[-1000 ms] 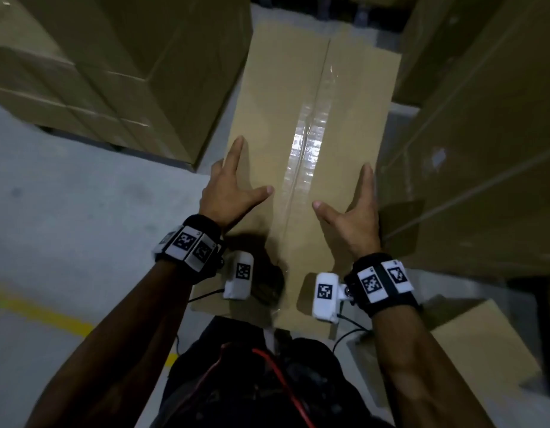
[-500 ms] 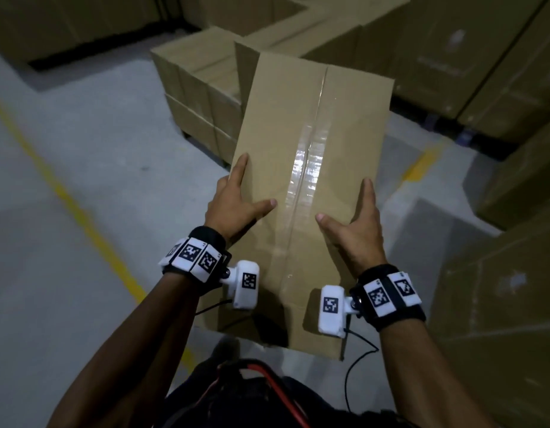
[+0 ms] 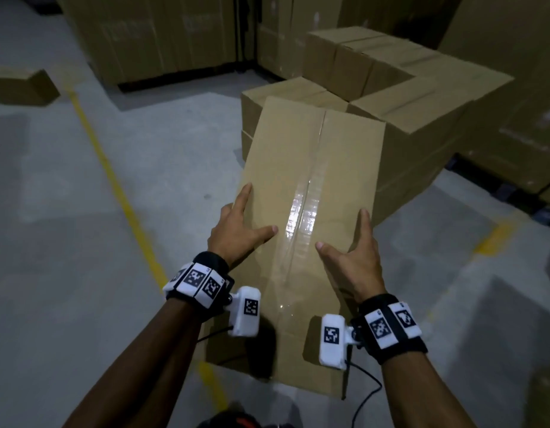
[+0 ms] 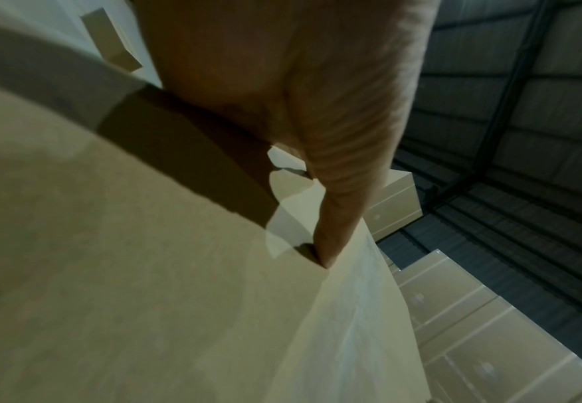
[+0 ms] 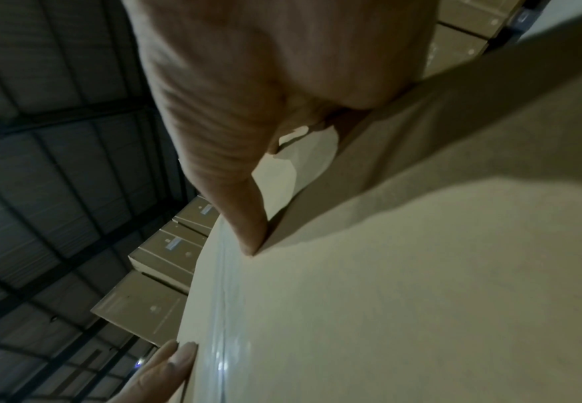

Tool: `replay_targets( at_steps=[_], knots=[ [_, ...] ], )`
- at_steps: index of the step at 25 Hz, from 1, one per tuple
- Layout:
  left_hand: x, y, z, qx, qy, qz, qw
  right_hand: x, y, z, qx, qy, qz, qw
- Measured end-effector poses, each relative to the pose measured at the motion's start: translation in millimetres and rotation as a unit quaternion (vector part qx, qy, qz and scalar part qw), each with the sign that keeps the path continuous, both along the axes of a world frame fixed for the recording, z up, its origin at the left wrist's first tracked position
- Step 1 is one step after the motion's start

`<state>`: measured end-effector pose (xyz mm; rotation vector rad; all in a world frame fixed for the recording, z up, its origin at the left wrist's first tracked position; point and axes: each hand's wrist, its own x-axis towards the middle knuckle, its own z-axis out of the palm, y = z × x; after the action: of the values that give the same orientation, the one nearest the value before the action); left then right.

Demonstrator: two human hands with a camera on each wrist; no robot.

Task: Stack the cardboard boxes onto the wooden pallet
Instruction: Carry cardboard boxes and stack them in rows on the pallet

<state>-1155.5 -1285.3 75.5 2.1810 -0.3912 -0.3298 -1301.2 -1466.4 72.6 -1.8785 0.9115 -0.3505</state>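
A long cardboard box (image 3: 301,180) with a taped centre seam is carried lengthwise in front of me, above the floor. My left hand (image 3: 236,230) grips its left long edge, thumb lying on the top face. My right hand (image 3: 354,254) grips the right long edge the same way. The left wrist view shows the left thumb (image 4: 338,218) pressed on the box top (image 4: 144,272). The right thumb (image 5: 234,204) presses the box top (image 5: 420,300) in the right wrist view. Just beyond the box's far end stands a low stack of boxes (image 3: 391,97). What that stack stands on is hidden.
A yellow floor line (image 3: 113,180) runs along the left over grey concrete. A single small box (image 3: 23,88) lies at the far left. Tall box stacks (image 3: 159,35) close the back, and more boxes (image 3: 530,118) rise at the right.
I have turned away from the narrow gap between tall stacks, carrying the box. The low stack has come closer and now lies just past the box's far end. Both hands keep their hold.
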Motion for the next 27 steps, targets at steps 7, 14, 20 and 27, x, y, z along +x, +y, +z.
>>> replay_targets(
  at_steps=[7, 14, 20, 27],
  knots=[
    [128.6, 45.1, 1.4, 0.001, 0.023, 0.012, 1.000, 130.7, 35.7, -0.7, 0.017, -0.010, 0.024, 1.000],
    [271.6, 4.4, -21.3, 0.015, 0.028, 0.004, 0.999, 271.5, -3.0, -26.1, 0.049, -0.019, 0.021, 0.998],
    [412.3, -72.6, -6.6, 0.019, 0.031, -0.025, 0.999, 401.3, -69.9, -16.8, 0.055, -0.031, -0.010, 0.998],
    [531.8, -159.3, 10.7, 0.013, 0.027, -0.102, 0.994, 490.0, -136.0, 1.9, 0.040, -0.038, -0.073, 0.996]
  ],
)
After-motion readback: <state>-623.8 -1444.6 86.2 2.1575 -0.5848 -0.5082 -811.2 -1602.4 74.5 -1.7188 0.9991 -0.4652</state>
